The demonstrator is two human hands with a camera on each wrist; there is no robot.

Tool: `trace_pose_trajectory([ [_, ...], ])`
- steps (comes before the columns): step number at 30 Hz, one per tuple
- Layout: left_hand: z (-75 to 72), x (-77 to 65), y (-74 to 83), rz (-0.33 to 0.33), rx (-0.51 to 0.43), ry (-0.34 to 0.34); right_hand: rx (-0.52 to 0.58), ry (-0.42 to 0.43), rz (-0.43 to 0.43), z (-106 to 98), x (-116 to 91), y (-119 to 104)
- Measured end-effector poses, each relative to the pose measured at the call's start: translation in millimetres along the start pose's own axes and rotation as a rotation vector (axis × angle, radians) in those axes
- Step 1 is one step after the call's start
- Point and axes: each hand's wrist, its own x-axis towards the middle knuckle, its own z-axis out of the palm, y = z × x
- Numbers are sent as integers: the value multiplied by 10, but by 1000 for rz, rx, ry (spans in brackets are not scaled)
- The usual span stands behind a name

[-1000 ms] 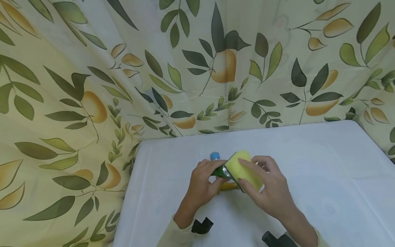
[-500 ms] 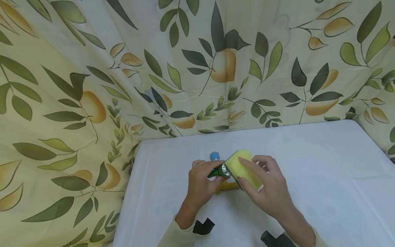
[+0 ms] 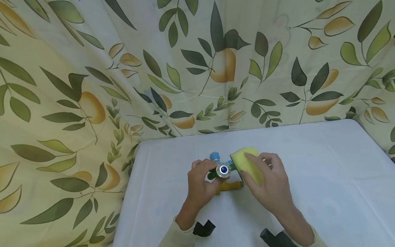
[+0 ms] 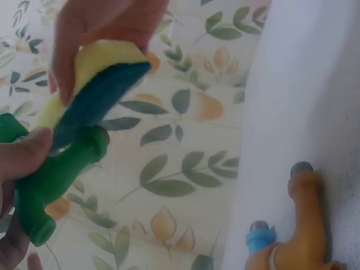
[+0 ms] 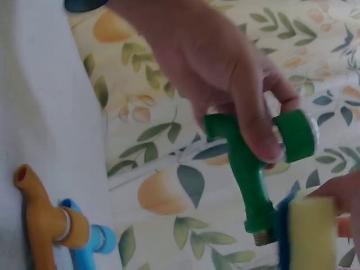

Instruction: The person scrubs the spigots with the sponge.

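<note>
My left hand holds a green plastic tap above the table, thumb and fingers around its body. The tap's round knob faces the head camera, with a blue centre and a silvery rim. A yellow sponge with a dark green scouring side is pinched between the thumb and fingers of my right hand. The scouring side faces the tap, right at its threaded end in the right wrist view.
Below the hands, an orange tap lies on the white table. A blue tap lies just behind it. A leaf-patterned curtain hangs along the table's far and left sides.
The sponge has shifted right, off the tap's knob to its threaded end. The knob's face has come into sight, and more of the orange tap shows.
</note>
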Motion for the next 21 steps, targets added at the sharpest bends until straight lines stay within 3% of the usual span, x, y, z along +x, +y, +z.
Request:
trace_pose_trajectory([
  [3, 4, -1, 19, -21, -84, 21, -19, 10, 6, 26, -19, 10],
  [7, 10, 2, 49, -4, -129, 59, -29, 56, -57, 82, -28, 42],
  [17, 48, -28, 67, -6, -123, 107, -60, 152, -155, 158, -19, 143],
  [21, 50, -26, 73, -49, -182, 108, -62, 172, -183, 169, -6, 172],
])
